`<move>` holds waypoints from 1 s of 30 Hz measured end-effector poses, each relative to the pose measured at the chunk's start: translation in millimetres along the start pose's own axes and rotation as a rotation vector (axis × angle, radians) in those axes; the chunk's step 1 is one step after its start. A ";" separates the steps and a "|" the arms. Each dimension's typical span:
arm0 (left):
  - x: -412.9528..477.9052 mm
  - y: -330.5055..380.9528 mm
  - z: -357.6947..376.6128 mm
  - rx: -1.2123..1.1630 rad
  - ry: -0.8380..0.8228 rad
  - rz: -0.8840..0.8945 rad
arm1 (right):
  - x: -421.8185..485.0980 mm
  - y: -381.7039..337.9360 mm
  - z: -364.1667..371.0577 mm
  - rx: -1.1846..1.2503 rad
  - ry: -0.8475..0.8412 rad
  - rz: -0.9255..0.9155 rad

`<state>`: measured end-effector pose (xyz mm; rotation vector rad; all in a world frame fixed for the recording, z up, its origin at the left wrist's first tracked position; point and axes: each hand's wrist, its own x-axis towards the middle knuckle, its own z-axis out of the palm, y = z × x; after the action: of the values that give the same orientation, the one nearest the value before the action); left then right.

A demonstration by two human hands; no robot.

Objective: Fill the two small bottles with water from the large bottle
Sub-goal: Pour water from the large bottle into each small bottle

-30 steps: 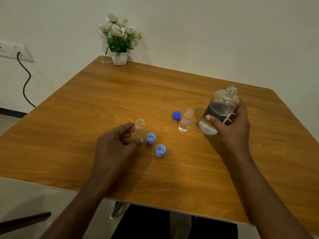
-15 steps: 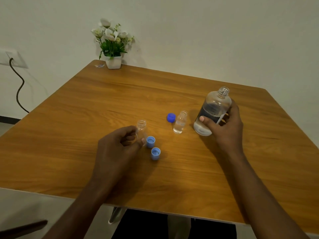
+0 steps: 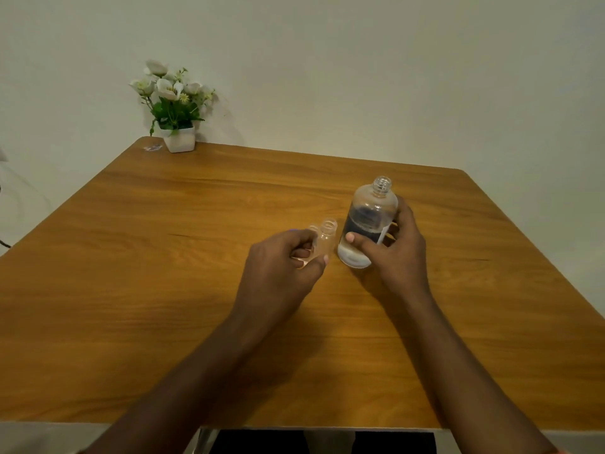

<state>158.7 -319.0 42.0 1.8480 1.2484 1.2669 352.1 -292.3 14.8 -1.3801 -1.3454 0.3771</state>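
Gripping small bottle (image 3: 328, 233), base hidden: left hand (image 3: 281, 262) | large bottle (image 3: 372, 206): right hand (image 3: 400, 254)

Left grip (image 3: 278, 263) pinching small bottle (image 3: 327, 235), right grip (image 3: 399, 257) round large bottle (image 3: 373, 208), wooden table (image 3: 163, 290), flower pot (image 3: 179, 143)

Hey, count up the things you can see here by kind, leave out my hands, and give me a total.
Large bottle: 1
Small bottles: 2, the second only a rim behind the left hand
Blue cap: 1, just a sliver past the knuckles
Flower pot: 1
Clear scrap beside the pot: 1
Total: 6
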 end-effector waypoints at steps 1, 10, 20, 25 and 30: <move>3.7 0.7 4.4 0.007 -0.013 0.013 | 0.4 -0.4 -3.2 0.005 -0.007 -0.008; 18.3 3.0 27.0 0.045 -0.053 0.072 | 5.0 6.1 -40.5 -0.141 -0.088 -0.054; 13.7 -0.6 47.4 0.102 -0.093 0.083 | -3.8 6.0 -87.8 -0.586 -0.191 -0.204; 9.5 -0.6 53.0 0.115 -0.139 0.075 | -8.0 4.8 -94.6 -0.692 -0.236 -0.304; 7.4 0.6 53.7 0.115 -0.153 0.082 | -7.2 2.1 -96.8 -0.795 -0.255 -0.352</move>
<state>209.2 -309.8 24.4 2.0551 1.1963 1.0919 430.3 -343.0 42.0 -1.7105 -2.0371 -0.2681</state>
